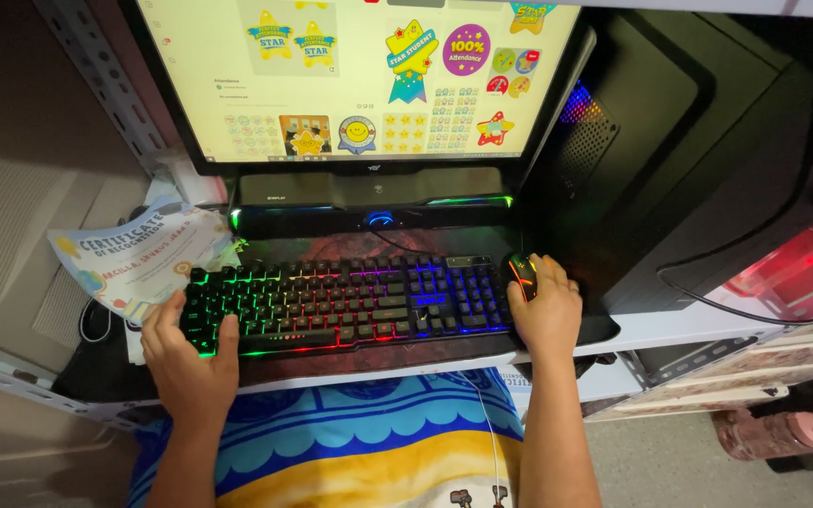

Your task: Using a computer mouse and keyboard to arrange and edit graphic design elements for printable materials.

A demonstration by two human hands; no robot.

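Two hands rest on the desk. At the far left a printed certificate (138,256) lies partly under the keyboard's corner, its lower edge hidden. The left hand (187,359) lies flat with fingers loosely spread on the left end of the backlit keyboard (350,301), covering some keys. Above, the monitor (359,75) is cut off at the top. The right hand (546,310) is cupped over the mouse (521,273), which is mostly hidden, just beside the keyboard's right end.

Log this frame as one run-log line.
left hand: on keyboard left edge | right hand: covering mouse | monitor: lit
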